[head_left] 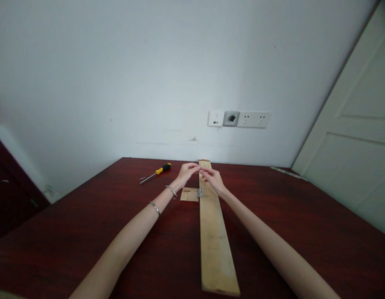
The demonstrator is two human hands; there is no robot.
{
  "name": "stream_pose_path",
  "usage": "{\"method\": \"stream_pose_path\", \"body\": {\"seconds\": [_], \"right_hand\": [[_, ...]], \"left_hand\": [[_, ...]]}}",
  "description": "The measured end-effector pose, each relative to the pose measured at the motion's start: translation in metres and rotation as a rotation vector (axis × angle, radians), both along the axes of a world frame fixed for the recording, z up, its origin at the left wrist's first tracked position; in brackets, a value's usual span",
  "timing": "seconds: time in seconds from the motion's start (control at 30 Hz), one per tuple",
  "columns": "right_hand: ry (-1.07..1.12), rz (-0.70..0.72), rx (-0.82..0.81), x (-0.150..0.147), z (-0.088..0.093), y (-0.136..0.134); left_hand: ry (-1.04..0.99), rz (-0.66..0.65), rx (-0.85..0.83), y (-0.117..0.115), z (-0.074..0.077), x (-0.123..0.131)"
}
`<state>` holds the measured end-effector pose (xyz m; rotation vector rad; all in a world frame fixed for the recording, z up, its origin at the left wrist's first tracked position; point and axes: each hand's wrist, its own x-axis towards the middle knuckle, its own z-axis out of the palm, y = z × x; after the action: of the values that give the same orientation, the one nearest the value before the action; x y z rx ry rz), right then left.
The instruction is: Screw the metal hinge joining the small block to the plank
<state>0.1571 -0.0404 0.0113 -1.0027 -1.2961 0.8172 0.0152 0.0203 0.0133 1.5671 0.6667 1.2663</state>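
A long pale wooden board (214, 241) lies lengthwise on the dark red table, running from near the front to the wall. Against its left side rests a short wooden piece (189, 194), and a small metal hinge-like part (200, 192) sits where the two meet. My left hand (188, 169) and my right hand (212, 177) come together over the far part of the board, fingertips pinched and touching. Whatever lies between the fingertips is too small to make out.
A yellow and black screwdriver (160, 170) lies left of my hands, with a small thin metal item (142, 178) by its tip. Behind the table (267, 216) stands a white wall with sockets (253, 119).
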Motion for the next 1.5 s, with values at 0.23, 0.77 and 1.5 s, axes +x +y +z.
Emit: {"method": "stream_pose_path", "body": {"seconds": [0.23,0.77,1.5], "right_hand": [[0.047,-0.050,0.021,0.002,-0.007,-0.001],[0.057,-0.123,0.000,0.006,-0.011,0.001],[-0.299,0.037,0.031,0.008,-0.037,0.001]], "left_hand": [[0.027,-0.043,-0.017,-0.003,-0.008,0.008],[0.188,-0.061,0.008,-0.010,-0.006,0.000],[1.464,-0.362,0.343,-0.020,0.002,-0.038]]}}
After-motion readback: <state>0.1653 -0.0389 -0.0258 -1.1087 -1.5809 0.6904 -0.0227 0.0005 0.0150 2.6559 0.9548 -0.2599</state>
